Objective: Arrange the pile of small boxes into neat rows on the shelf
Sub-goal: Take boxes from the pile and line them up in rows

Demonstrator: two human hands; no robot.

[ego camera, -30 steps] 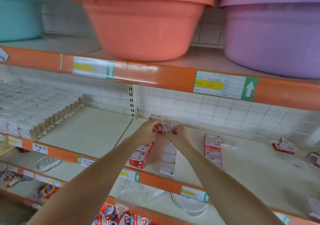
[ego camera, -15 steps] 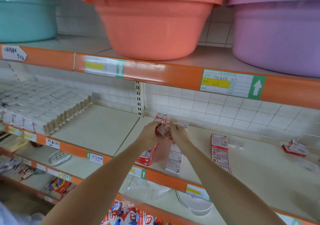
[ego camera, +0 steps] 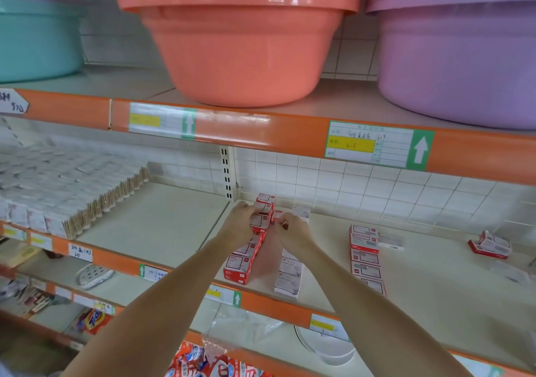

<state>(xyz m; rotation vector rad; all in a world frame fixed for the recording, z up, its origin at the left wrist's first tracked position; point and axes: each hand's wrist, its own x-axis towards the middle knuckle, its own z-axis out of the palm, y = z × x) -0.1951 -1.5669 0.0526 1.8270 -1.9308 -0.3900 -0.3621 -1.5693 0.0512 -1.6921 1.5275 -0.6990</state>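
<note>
A row of small red-and-white boxes [ego camera: 242, 263] runs from the shelf's front edge to the tiled back wall. My left hand [ego camera: 240, 221] rests against the left side of that row near its far end, fingers on a box. Beside it lies a row of white boxes [ego camera: 288, 275]. My right hand [ego camera: 291, 230] is at the far end of the white row and pinches a small red box [ego camera: 277, 215]. A third row of red-and-white boxes [ego camera: 365, 256] lies further right. Loose boxes [ego camera: 490, 244] lie scattered at the far right of the cream shelf [ego camera: 435, 284].
Large basins stand on the upper shelf: teal [ego camera: 34, 37], coral [ego camera: 246, 49], purple [ego camera: 458, 57]. Stacked white packets with wooden sticks [ego camera: 66, 194] fill the shelf's left part. An orange shelf rail [ego camera: 275, 304] with price labels runs below my arms. Snack packs [ego camera: 203, 362] sit lower down.
Both hands have moved slightly further back along the rows toward the wall. The box held up between them half a second ago is now lower, at the rows' far end.
</note>
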